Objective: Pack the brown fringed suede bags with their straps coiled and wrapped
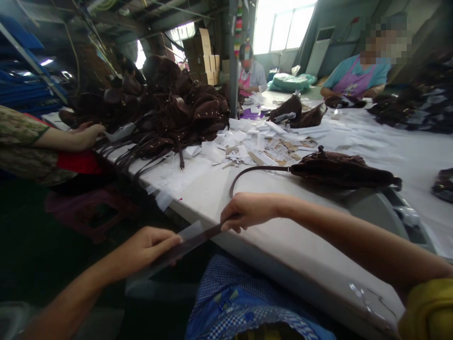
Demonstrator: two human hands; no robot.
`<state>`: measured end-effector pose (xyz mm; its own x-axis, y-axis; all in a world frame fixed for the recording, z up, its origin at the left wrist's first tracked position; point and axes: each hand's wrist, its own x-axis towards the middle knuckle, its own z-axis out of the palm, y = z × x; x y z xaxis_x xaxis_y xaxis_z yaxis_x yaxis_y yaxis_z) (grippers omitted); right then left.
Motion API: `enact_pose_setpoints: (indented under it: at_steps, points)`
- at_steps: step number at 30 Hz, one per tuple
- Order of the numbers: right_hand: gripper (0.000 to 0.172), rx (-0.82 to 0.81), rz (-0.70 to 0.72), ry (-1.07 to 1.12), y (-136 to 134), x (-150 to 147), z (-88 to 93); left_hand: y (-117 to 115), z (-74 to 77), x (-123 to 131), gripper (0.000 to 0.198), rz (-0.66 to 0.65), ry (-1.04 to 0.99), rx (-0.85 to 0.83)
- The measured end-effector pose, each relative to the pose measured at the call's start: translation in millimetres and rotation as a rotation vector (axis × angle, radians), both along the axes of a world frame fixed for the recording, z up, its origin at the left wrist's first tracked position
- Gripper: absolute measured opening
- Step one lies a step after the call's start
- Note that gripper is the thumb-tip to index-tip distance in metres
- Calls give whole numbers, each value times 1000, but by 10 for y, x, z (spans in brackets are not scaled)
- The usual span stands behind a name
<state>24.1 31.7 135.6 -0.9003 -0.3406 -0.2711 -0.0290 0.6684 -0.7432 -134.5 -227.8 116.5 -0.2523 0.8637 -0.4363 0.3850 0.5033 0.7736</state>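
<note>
A brown bag lies on the white table at right, and its thin strap curves down toward my right hand. That hand is closed on the strap near the table's front edge. Lower left, my left hand pinches the strap together with a strip of translucent wrap. The strap runs taut between both hands, and the wrap lies along it, its loose end hanging below my left hand.
Brown bags are heaped at the back left, beside a person's arm. Paper scraps cover the middle of the table. Two people sit across it. A grey bin is at right, a pink stool at lower left.
</note>
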Motion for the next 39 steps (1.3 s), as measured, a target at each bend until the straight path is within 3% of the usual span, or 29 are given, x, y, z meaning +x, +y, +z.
enact_pose_setpoints:
  at_steps: [5,8,11,14,18,20,27,31,34,37,39]
  points:
    - [19,-39,21,-21,-245,-193,97,451,66,307,46,-11,-3,127]
    - [24,5,30,-37,-54,-112,18,354,43,186,45,-32,104,114]
    - [22,125,-41,-21,174,27,-94,94,-90,-133,48,-19,187,13]
    - [20,130,-85,30,139,26,-151,9,-219,-312,53,17,182,-63]
    - [23,26,19,118,-176,-184,-94,256,-205,-74,51,-17,61,1]
    - [24,-17,54,91,-212,-231,-76,377,-183,55,49,-43,37,50]
    - [20,63,-160,-30,389,30,-325,331,-328,-137,50,13,194,26]
    - [19,-31,-73,66,297,-57,-360,717,-256,60,52,-51,202,113]
    - [29,-46,-58,135,304,-109,-320,1030,-226,182,55,-79,223,157]
    - [38,128,-166,168,608,17,-337,1116,-305,62,55,-86,239,133]
    - [26,222,-235,130,846,132,-390,1129,-378,-48,56,-78,253,97]
